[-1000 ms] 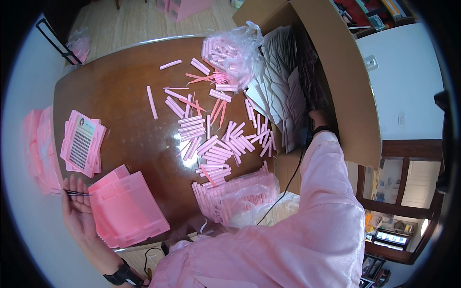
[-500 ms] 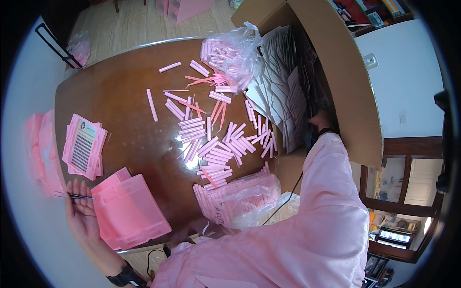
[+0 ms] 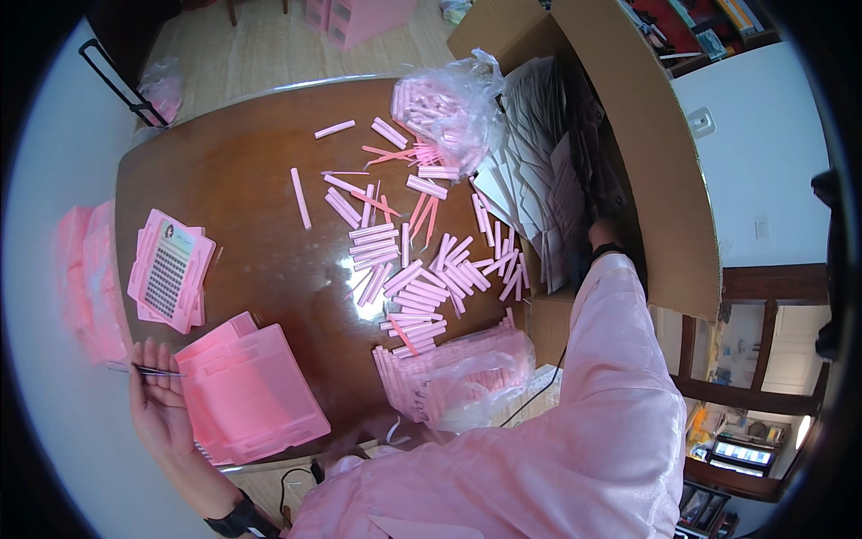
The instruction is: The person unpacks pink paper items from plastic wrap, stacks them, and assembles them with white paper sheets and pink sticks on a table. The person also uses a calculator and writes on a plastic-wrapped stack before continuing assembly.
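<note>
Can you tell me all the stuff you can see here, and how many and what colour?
table: one, dark brown, middle of view
small strips: many, pink, scattered on the table
plastic bags of strips: two, clear, one at the far edge, one at the near edge
card stack: one stack, pink, left on the table
flat trays: a stack, pink, near left edge
cardboard box: one, brown, right of the table, holding pale flat packs
tweezers: one, dark, in the left hand
left hand: holds the tweezers beside the trays
right hand: mostly hidden, reaching into the box
</note>
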The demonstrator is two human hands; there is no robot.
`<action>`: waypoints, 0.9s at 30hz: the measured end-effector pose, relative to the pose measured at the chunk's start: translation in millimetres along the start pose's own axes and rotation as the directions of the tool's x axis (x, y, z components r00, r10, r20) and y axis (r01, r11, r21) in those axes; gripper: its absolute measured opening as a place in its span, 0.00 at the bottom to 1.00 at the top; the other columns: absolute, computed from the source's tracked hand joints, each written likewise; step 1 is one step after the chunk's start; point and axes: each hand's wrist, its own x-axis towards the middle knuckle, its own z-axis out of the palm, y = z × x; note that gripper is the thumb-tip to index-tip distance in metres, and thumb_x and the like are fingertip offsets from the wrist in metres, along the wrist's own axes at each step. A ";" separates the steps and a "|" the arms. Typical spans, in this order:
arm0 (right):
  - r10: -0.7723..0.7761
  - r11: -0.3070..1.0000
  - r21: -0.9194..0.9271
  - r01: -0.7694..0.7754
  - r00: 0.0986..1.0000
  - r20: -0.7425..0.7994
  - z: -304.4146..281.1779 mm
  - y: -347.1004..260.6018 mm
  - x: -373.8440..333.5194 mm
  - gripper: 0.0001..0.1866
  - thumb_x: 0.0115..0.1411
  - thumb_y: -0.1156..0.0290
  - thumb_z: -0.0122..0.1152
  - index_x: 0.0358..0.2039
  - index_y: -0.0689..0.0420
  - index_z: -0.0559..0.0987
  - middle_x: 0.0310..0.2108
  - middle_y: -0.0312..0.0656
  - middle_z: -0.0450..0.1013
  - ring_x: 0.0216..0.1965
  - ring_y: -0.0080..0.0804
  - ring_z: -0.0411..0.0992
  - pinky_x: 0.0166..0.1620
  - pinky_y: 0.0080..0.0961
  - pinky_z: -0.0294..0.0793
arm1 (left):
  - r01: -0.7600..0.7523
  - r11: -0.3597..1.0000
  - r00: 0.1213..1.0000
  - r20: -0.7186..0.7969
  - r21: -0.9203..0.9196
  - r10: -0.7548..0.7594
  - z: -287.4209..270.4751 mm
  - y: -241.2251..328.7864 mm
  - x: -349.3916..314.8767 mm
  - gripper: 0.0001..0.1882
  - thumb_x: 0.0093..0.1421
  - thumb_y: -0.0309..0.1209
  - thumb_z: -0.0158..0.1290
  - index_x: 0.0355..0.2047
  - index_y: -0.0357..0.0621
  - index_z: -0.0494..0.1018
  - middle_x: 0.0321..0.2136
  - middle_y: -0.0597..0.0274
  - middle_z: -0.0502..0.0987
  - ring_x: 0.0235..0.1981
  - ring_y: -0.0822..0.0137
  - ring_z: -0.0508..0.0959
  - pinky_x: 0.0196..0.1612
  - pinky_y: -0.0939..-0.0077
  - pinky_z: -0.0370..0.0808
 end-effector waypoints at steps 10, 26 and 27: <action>0.161 0.987 0.003 -0.163 0.975 -0.153 -14.2 9.6 17.4 0.19 0.71 0.69 0.42 0.50 0.57 0.82 0.54 0.52 0.76 0.51 0.49 0.77 0.51 0.45 0.77 | -0.014 1.000 1.000 -0.007 -0.027 0.014 -15.5 18.3 -9.0 0.20 0.74 0.36 0.42 0.59 0.36 0.67 0.57 0.50 0.73 0.59 0.57 0.73 0.65 0.61 0.70; 0.352 0.722 0.685 -0.094 0.903 -0.247 -256.5 -77.1 -248.0 0.18 0.65 0.58 0.54 0.37 0.58 0.86 0.40 0.49 0.82 0.44 0.48 0.81 0.45 0.41 0.80 | 0.066 0.986 0.987 0.155 -0.156 -0.041 -113.5 102.9 -28.7 0.21 0.74 0.39 0.41 0.61 0.40 0.65 0.57 0.55 0.72 0.58 0.61 0.72 0.63 0.63 0.68; 0.337 0.701 0.701 -0.127 0.926 -0.169 -265.1 -94.0 -262.5 0.18 0.64 0.58 0.55 0.39 0.59 0.85 0.40 0.50 0.81 0.44 0.50 0.80 0.45 0.42 0.80 | 0.060 0.988 0.988 0.153 -0.145 -0.038 -120.0 109.0 -30.2 0.21 0.74 0.39 0.41 0.61 0.40 0.66 0.57 0.56 0.73 0.57 0.61 0.73 0.62 0.64 0.69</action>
